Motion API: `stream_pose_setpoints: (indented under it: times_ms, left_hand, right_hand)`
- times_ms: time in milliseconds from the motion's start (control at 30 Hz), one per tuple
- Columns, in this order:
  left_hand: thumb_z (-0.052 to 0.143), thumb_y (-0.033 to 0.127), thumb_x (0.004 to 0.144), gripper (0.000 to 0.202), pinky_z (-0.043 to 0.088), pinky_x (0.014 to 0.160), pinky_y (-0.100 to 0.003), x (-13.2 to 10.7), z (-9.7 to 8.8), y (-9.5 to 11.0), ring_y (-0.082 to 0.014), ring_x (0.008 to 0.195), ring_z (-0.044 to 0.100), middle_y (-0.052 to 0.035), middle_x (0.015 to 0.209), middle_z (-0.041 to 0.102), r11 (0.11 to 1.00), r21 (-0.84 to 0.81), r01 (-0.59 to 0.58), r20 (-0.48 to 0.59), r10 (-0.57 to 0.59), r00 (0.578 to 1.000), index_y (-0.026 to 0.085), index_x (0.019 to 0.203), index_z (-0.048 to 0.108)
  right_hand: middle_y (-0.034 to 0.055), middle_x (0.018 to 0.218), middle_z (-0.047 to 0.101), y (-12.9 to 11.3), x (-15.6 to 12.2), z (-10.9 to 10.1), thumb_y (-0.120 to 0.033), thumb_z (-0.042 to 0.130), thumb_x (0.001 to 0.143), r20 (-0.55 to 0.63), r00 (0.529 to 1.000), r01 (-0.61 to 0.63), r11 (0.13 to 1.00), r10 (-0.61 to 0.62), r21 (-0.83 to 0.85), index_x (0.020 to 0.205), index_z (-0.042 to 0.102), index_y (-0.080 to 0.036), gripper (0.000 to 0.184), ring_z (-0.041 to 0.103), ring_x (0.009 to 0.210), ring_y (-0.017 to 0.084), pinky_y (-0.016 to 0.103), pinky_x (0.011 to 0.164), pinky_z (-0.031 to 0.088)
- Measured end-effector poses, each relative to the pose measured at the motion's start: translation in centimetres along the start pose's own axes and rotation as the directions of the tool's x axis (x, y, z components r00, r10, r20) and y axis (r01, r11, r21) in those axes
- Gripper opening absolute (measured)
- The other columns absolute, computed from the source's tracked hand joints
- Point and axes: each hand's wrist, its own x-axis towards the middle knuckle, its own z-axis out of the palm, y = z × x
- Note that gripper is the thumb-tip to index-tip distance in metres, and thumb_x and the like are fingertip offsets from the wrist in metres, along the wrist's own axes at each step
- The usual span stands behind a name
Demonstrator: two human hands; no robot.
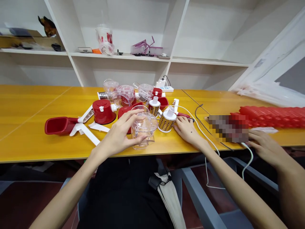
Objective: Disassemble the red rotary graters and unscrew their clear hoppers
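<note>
A patch of the desk [35, 140] at the right is blurred into squares [228, 128], and what lies under it cannot be made out. The near side of the clear housing [144, 127] is partly covered by the left hand [119, 135], and its lower part is hard to read through the transparent plastic. Behind it, a cluster of clear containers [126, 92] overlaps so much that single pieces cannot be told apart. Both forearms are cut off by the lower frame edge. A red grid tray [274, 116] is cut off at the right edge.

The left hand is closed around the clear housing, which stands near the front edge of the desk: the thumb is laid across its near side and the fingers are spread over its rim. The right hand [187, 128] is laid palm down on the desk with fingers stretched out and nothing grasped; its fingertips are just beside a perforated metal drum [166, 120], and whether they touch it cannot be told. A white cable [202, 127] runs past this hand. A second drum [154, 107] stands behind the housing. A red base [103, 111] and a red scoop [58, 125] lie to the left. At the far right, another person's hand [264, 146] is rested at the desk edge.
</note>
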Motion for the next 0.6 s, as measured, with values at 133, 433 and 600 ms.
stream_pose_setpoints:
  times_ms: [133, 433, 600]
  left_hand:
    - [0.069, 0.042, 0.091, 0.041, 0.042, 0.117, -0.047, 0.0, 0.2, -0.2, -0.0267, 0.143, 0.048, -0.01, 0.153, 0.049, 1.0, -0.022, -0.006, -0.003, 0.006, 1.0, 0.024, 0.125, 0.055]
    - [0.069, 0.041, 0.091, 0.043, 0.042, 0.117, -0.049, 0.0, 0.4, -0.4, -0.0266, 0.142, 0.049, -0.011, 0.15, 0.051, 0.999, -0.034, -0.03, -0.028, 0.029, 0.999, 0.023, 0.127, 0.053]
    - [0.069, 0.041, 0.091, 0.044, 0.043, 0.116, -0.051, 0.0, 0.4, -0.5, -0.027, 0.141, 0.05, -0.0113, 0.151, 0.05, 0.999, -0.029, -0.026, -0.013, 0.026, 1.0, 0.024, 0.128, 0.052]
  right_hand:
    - [0.0104, 0.131, 0.055, 1.2, 0.2, 0.1, -0.047, 0.053, 0.093, 0.039, 0.999, -0.011, 0.995, 0.015, -0.094, 0.131, 0.054, -0.011, 0.053, 0.053, 0.128, 0.014, 0.039, 0.114, 0.05]
    - [0.0089, 0.121, 0.059, 4.6, -0.5, -1.1, -0.047, 0.052, 0.094, 0.164, 0.985, 0.076, 0.994, -0.062, -0.08, 0.126, 0.056, -0.01, 0.049, 0.057, 0.116, 0.01, 0.033, 0.106, 0.054]
    - [0.008, 0.116, 0.06, 6.0, -2.5, -2.7, -0.048, 0.051, 0.094, 0.164, 0.983, 0.085, 0.996, -0.083, -0.002, 0.122, 0.057, -0.01, 0.048, 0.058, 0.107, 0.007, 0.028, 0.099, 0.056]
